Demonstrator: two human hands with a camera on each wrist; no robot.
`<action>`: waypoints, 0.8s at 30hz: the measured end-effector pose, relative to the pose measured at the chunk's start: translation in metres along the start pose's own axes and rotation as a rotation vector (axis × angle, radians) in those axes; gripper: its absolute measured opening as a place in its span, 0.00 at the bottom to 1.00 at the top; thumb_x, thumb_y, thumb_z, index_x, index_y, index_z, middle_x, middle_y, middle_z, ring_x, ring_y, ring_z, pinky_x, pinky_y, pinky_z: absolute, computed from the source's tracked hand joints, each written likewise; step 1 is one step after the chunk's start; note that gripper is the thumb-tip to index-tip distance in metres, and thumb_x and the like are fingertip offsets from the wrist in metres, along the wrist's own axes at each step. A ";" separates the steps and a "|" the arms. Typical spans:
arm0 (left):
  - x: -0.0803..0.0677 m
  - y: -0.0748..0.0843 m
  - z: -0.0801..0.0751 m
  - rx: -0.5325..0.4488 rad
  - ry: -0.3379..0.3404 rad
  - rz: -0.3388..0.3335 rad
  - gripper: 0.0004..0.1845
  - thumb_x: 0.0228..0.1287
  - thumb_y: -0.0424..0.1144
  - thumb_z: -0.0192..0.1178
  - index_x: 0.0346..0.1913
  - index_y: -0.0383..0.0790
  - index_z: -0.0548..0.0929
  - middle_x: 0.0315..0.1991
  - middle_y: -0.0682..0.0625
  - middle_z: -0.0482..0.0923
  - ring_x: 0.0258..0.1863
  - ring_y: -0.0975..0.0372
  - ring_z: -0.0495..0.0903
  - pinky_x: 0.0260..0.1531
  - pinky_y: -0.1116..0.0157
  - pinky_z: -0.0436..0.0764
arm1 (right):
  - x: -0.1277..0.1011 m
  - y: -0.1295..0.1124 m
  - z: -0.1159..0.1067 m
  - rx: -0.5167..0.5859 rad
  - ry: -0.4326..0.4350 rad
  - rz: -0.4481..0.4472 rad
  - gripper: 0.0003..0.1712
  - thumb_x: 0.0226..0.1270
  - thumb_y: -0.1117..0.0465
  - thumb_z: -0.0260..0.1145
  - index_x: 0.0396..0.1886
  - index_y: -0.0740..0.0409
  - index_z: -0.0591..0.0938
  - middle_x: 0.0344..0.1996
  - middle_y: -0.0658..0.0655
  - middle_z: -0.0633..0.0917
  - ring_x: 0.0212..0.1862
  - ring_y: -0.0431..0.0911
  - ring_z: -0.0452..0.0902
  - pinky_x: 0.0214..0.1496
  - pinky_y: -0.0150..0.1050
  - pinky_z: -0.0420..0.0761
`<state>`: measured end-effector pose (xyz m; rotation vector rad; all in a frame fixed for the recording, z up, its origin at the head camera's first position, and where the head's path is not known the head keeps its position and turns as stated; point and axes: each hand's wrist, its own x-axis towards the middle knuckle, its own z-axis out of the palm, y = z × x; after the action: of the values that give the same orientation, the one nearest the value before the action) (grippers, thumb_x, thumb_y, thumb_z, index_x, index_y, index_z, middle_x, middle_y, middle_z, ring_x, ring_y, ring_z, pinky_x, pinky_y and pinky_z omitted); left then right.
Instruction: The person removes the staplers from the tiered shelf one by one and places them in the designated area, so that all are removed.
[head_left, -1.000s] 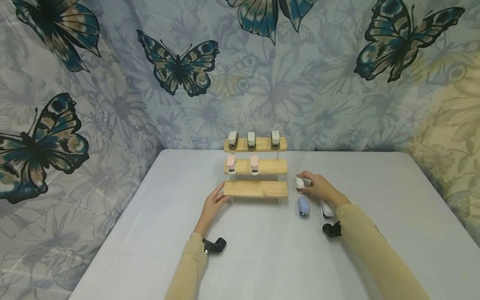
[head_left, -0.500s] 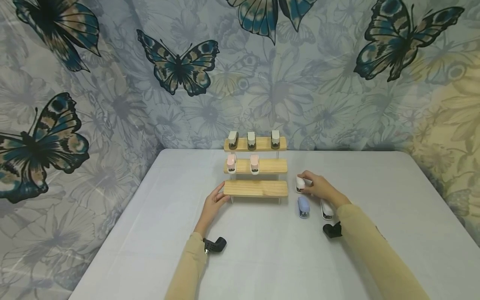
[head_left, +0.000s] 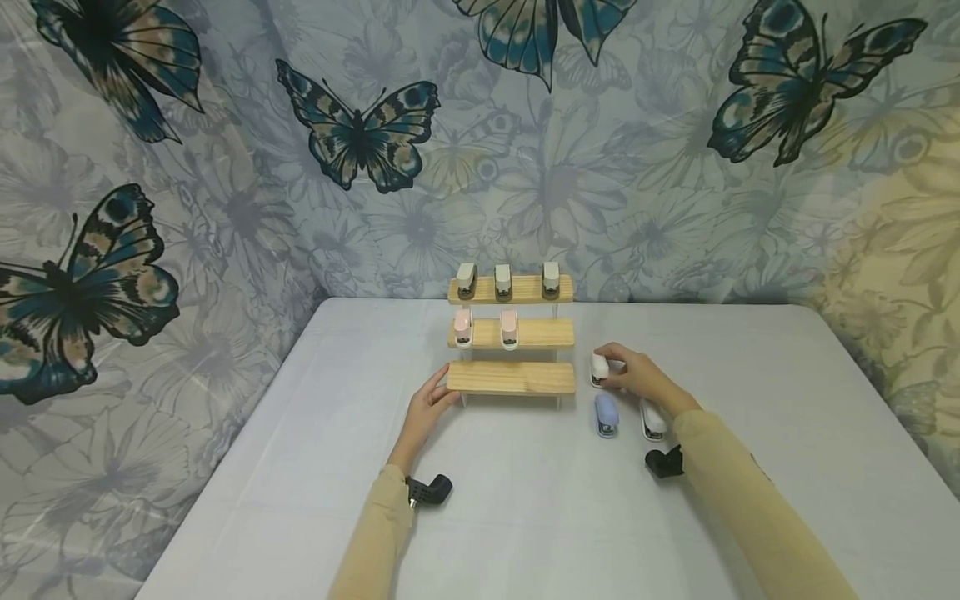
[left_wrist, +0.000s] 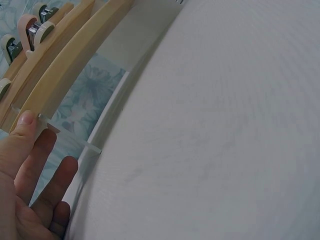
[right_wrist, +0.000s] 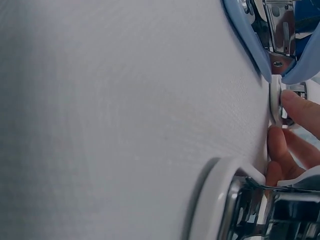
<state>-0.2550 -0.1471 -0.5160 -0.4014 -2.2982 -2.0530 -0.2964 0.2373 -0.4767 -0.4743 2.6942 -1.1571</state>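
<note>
Table (head_left: 525, 517): pale grey-white cloth. Backdrop (head_left: 600, 167): grey-blue floral print w/ teal, black & tan butterflies, yellowish at right. Stepped rack (head_left: 512, 377): light natural wood. Top-shelf staplers (head_left: 503, 280): beige-grey; mid-shelf pair (head_left: 486, 326): pink. On table: white stapler (head_left: 599, 368), light blue stapler (head_left: 606, 414), 2nd white one (head_left: 652, 419). Sleeves (head_left: 375, 533): tan-yellow. Wrist cams (head_left: 429, 491): black.
</note>
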 end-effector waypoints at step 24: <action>0.002 -0.008 0.000 0.012 0.012 -0.008 0.35 0.57 0.43 0.61 0.66 0.39 0.60 0.48 0.41 0.76 0.47 0.58 0.76 0.48 0.63 0.71 | -0.004 0.001 0.002 -0.029 0.006 -0.031 0.38 0.53 0.52 0.68 0.61 0.62 0.66 0.56 0.70 0.68 0.51 0.66 0.68 0.50 0.58 0.67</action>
<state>-0.2590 -0.1473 -0.5234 -0.3783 -2.3082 -2.0382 -0.2927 0.2381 -0.4788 -0.5187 2.7217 -1.1305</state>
